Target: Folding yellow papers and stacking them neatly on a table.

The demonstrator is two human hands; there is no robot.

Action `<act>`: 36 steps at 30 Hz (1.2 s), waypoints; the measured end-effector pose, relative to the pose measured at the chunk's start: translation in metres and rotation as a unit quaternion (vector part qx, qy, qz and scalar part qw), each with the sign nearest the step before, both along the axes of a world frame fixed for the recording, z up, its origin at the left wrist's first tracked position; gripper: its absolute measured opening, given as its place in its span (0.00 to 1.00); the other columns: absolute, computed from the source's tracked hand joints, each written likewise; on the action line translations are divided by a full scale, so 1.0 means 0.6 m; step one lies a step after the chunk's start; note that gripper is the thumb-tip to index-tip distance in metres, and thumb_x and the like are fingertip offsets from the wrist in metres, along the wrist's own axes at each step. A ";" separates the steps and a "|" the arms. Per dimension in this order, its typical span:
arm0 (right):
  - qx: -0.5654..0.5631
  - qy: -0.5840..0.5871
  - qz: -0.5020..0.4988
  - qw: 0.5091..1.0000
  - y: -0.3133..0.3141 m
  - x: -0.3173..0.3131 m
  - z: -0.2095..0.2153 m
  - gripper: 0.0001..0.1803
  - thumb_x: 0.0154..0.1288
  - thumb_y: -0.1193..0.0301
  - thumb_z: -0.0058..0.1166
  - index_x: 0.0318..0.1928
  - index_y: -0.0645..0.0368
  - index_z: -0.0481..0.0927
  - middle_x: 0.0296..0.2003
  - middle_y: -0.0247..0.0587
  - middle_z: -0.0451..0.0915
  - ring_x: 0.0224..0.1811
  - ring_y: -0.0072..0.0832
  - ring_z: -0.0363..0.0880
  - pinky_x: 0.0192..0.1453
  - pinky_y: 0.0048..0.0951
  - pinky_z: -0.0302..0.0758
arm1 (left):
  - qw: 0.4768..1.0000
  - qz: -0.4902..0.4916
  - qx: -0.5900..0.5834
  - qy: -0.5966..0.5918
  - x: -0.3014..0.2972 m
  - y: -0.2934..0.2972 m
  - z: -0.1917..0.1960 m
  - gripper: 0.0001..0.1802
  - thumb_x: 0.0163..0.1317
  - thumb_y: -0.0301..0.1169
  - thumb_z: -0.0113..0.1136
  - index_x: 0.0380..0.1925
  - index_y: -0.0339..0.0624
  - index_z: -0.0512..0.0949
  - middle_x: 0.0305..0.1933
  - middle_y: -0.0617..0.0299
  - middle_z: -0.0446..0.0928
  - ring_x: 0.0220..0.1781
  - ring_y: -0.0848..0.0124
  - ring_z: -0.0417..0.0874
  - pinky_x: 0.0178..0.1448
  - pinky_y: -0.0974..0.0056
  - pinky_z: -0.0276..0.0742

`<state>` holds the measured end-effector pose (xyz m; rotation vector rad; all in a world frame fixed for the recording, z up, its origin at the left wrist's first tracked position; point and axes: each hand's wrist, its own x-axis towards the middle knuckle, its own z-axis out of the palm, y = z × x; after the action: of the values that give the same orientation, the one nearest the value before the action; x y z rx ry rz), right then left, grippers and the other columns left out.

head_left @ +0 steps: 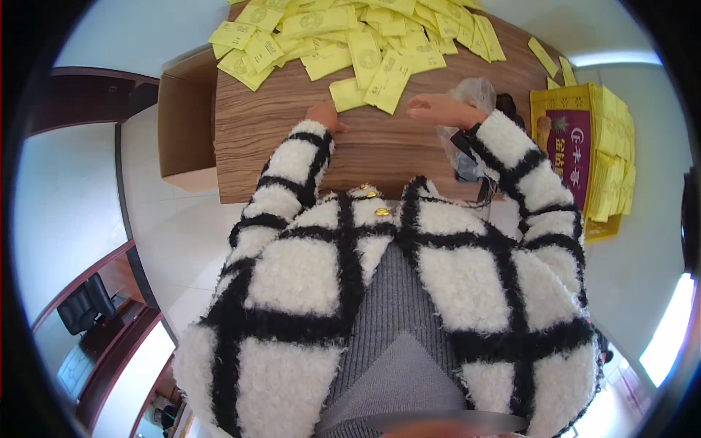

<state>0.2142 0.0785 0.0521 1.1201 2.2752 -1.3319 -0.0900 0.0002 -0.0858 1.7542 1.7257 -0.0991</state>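
Surface: a wood-grain table (292,139), seen from above, its edges bent by the lens. Pale floor all round. Dark wood trim and a black office chair (86,306) are seen at lower left.

Count: the yellow sachets (350,36) are heaped across the far half of the table, too many and too overlapped to be counted. Two lie nearest the hands: one small sachet (346,95) and one longer sachet (387,87) partly over it. Three or so strays are noted at the table's far right edge.

Containers: one open brown cardboard box (186,124) stands against the table's left side; what it holds cannot be made out. One yellow carton (584,146) with a purple printed face stands to the right, with stacked yellow sachets packed along its right side. One clear plastic bag (475,95) lies on the table by the right wrist; contents unclear.

Hands: the left hand (323,114) is laid on the wood just below the small sachet, mostly hidden by the fleecy black-and-white sleeve; finger spread cannot be told. The right hand (436,108) is stretched leftward toward the longer sachet, fingers extended and loosely together, nothing held.
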 end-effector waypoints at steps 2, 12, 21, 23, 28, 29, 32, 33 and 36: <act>0.034 0.048 -0.018 0.998 -0.040 0.048 -0.008 0.33 0.69 0.47 0.48 0.58 0.63 0.76 0.54 0.55 0.79 0.57 0.45 0.78 0.61 0.37 0.72 | 0.999 -0.010 0.020 -0.032 0.026 0.020 0.034 0.37 0.43 0.49 0.78 0.49 0.38 0.79 0.47 0.45 0.81 0.54 0.49 0.80 0.57 0.51 0.76; -0.052 0.056 -0.211 0.975 -0.208 0.091 -0.188 0.28 0.65 0.48 0.54 0.48 0.63 0.83 0.43 0.56 0.84 0.48 0.46 0.82 0.55 0.39 0.76 | 1.000 0.011 0.014 -0.008 0.015 0.012 0.028 0.32 0.44 0.50 0.77 0.42 0.36 0.80 0.40 0.48 0.82 0.45 0.52 0.82 0.48 0.53 0.76; -0.027 -0.113 -0.134 0.984 -0.150 0.133 -0.198 0.29 0.60 0.48 0.55 0.36 0.67 0.85 0.32 0.61 0.84 0.37 0.52 0.84 0.44 0.46 0.78 | 0.985 0.088 -0.112 -0.100 0.053 0.087 0.068 0.27 0.54 0.51 0.69 0.39 0.36 0.81 0.39 0.50 0.83 0.39 0.59 0.83 0.42 0.59 0.76; -0.025 -0.058 -0.131 0.989 -0.146 0.145 -0.203 0.30 0.61 0.47 0.56 0.25 0.67 0.82 0.23 0.59 0.81 0.27 0.50 0.82 0.36 0.48 0.75 | 0.987 0.128 0.059 -0.081 0.074 0.117 0.070 0.29 0.56 0.50 0.68 0.44 0.34 0.80 0.42 0.47 0.82 0.46 0.55 0.83 0.48 0.58 0.77; -0.005 -0.062 -0.130 0.990 -0.125 0.158 -0.208 0.32 0.61 0.47 0.56 0.29 0.72 0.82 0.29 0.64 0.82 0.34 0.55 0.83 0.42 0.49 0.77 | 0.964 0.207 0.099 -0.134 0.140 0.229 0.061 0.33 0.54 0.53 0.68 0.42 0.28 0.79 0.36 0.44 0.82 0.39 0.57 0.84 0.43 0.59 0.79; -0.017 -0.066 -0.123 0.990 -0.121 0.165 -0.207 0.33 0.61 0.47 0.56 0.30 0.74 0.82 0.30 0.65 0.82 0.37 0.56 0.84 0.44 0.50 0.77 | 0.964 0.206 0.099 -0.134 0.152 0.249 0.056 0.33 0.54 0.53 0.68 0.42 0.28 0.79 0.36 0.44 0.82 0.39 0.57 0.84 0.43 0.59 0.79; -0.080 -0.104 -0.104 0.986 -0.111 0.174 -0.185 0.40 0.57 0.43 0.58 0.47 0.75 0.80 0.44 0.70 0.81 0.49 0.57 0.82 0.55 0.47 0.77 | 0.957 0.232 -0.074 -0.158 0.174 0.271 0.031 0.26 0.60 0.47 0.67 0.37 0.29 0.78 0.30 0.54 0.80 0.27 0.69 0.80 0.32 0.66 0.76; -0.081 -0.104 -0.105 0.986 -0.109 0.185 -0.184 0.40 0.57 0.43 0.58 0.47 0.75 0.80 0.44 0.70 0.81 0.49 0.57 0.82 0.55 0.47 0.77 | 0.949 0.252 -0.065 -0.179 0.185 0.272 0.023 0.23 0.62 0.44 0.66 0.36 0.30 0.78 0.28 0.56 0.79 0.25 0.71 0.79 0.29 0.67 0.75; -0.077 -0.110 -0.107 0.985 -0.106 0.197 -0.184 0.41 0.56 0.43 0.58 0.48 0.75 0.79 0.45 0.69 0.81 0.50 0.58 0.81 0.56 0.47 0.77 | 0.934 0.288 -0.022 -0.211 0.196 0.271 0.010 0.18 0.63 0.40 0.65 0.35 0.33 0.78 0.27 0.59 0.78 0.24 0.73 0.77 0.27 0.68 0.74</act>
<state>0.3322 0.0149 -0.0584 1.4126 1.9060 -1.3569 0.0274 0.1627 -0.0796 1.0694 1.8064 0.4595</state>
